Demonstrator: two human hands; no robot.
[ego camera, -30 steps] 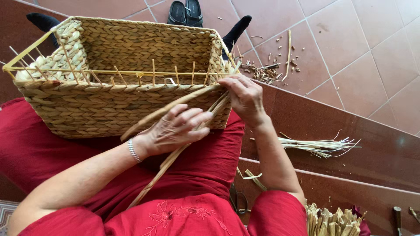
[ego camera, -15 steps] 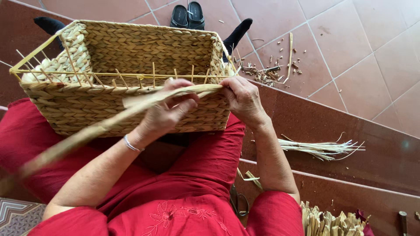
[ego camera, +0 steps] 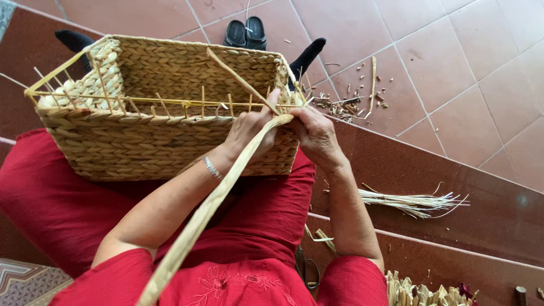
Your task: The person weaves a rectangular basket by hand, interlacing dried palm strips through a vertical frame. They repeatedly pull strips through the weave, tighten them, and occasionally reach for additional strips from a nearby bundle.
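Note:
A rectangular woven straw basket [ego camera: 141, 141] with a thin yellow rod frame rests on my lap, over red clothing. My left hand [ego camera: 247, 129] grips the near rim at the right end and pinches a thin strand [ego camera: 238, 79] that slants up over the basket's inside. My right hand [ego camera: 317, 136] holds the rim's right corner and the top end of a long flat straw strip [ego camera: 209, 209], which runs down across my left forearm toward the bottom of the view.
A bundle of pale straw [ego camera: 413, 201] lies on the dark red step to the right. Cut straw scraps [ego camera: 354, 102] litter the tiled floor beyond. Black sandals [ego camera: 245, 33] stand at the top. More straw pieces [ego camera: 419, 292] sit at the lower right.
The long strip has swung from lying along the rim leftward to hanging down over my left arm. My left hand shifted right to the rim corner, and a thin strand now sticks up.

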